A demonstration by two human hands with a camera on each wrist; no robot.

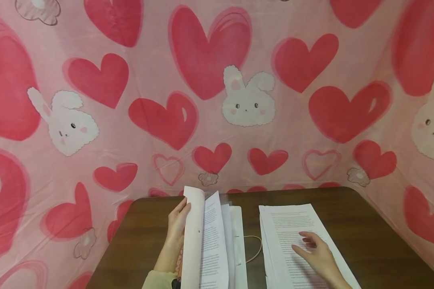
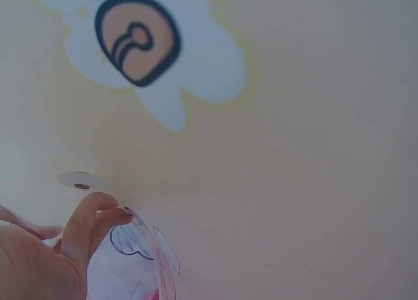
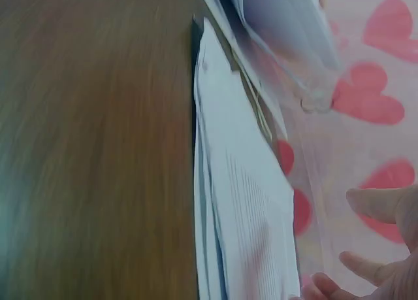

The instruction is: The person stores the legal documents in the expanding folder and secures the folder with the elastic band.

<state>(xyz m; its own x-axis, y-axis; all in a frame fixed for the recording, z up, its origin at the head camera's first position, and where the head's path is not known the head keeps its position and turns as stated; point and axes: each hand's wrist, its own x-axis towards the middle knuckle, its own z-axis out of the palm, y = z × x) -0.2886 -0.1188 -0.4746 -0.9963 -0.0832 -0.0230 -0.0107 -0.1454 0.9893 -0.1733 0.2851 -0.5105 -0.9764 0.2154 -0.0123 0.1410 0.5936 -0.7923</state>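
white: one binder (image 1: 193, 245), gripped by left hand (image 1: 177, 220); one paper stack (image 1: 282, 233), right hand (image 1: 319, 255) spread.

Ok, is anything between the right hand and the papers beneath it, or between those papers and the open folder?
Nothing visible stands between the right hand and the papers. Between the papers and the folder, a thin cord loops out from the folder's edge into the gap.
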